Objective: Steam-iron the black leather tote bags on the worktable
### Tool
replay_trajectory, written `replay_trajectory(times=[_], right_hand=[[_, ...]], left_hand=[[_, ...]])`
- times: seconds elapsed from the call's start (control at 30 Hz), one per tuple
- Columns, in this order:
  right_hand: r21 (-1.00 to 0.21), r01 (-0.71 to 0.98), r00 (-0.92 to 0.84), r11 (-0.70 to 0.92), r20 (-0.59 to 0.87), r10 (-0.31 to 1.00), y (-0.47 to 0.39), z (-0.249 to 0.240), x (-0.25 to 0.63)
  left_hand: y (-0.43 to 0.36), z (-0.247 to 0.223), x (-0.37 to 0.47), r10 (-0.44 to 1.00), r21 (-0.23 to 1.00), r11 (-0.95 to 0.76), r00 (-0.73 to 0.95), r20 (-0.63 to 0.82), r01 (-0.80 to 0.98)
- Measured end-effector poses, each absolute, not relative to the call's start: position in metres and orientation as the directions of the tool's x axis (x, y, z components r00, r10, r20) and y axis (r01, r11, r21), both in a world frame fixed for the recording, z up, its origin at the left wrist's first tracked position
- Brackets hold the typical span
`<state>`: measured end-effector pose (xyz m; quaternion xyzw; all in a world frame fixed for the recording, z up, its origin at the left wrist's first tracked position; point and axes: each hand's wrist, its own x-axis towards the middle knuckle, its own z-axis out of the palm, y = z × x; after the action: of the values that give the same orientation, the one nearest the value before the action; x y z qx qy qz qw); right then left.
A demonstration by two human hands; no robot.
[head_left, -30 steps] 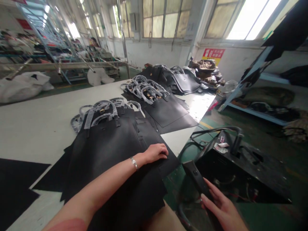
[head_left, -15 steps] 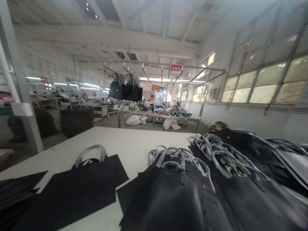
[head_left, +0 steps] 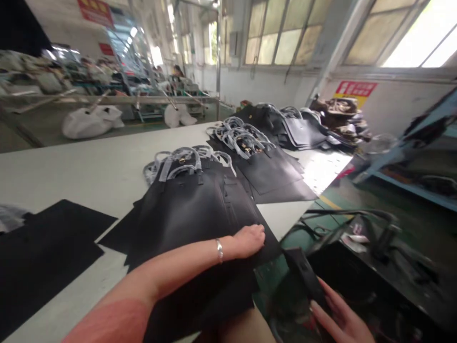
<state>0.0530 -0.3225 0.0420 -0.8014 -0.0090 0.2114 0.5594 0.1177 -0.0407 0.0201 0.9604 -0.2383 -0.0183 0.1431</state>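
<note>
On the handbags (head_left: 185, 209) our left hand (head_left: 249, 241) curled, grip unclear; right hand (head_left: 342, 317) clutched a black tool (head_left: 306, 272); sloppy swings could've scuffed 'em.

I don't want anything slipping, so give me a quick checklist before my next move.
1. Left hand on the black bag panels: ok, near their right edge.
2. Right hand has a grip on the black handheld object: ok.
3. Plastic-wrapped handles clear of both hands: ok, at the far end.
4. Panel edges lined up: not ok, corners stick out unevenly.
5. Panels wholly on the white table: not ok, they overhang its edge.
6. Object's tip clear of the panels: cannot tell.
</note>
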Motion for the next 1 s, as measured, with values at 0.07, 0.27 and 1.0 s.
replay_trajectory(times=[0.07, 0.27, 1.0], right_hand=[[-0.913, -0.291, 0.913, -0.286, -0.354, 0.201, -0.321, 0.052, 0.05], [-0.909, -0.235, 0.862, -0.346, -0.359, 0.358, -0.293, 0.067, 0.073], [-0.745, -0.289, 0.601, -0.601, -0.63, 0.492, -0.225, 0.112, 0.151]], left_hand=[[-0.032, 0.014, 0.115, -0.533, 0.343, -0.788, 0.845, 0.034, -0.511], [-0.012, 0.006, 0.104, -0.214, 0.407, -0.864, 0.948, 0.235, -0.296], [-0.019, 0.001, 0.102, -0.044, 0.416, -0.887, 0.935, 0.352, -0.199]])
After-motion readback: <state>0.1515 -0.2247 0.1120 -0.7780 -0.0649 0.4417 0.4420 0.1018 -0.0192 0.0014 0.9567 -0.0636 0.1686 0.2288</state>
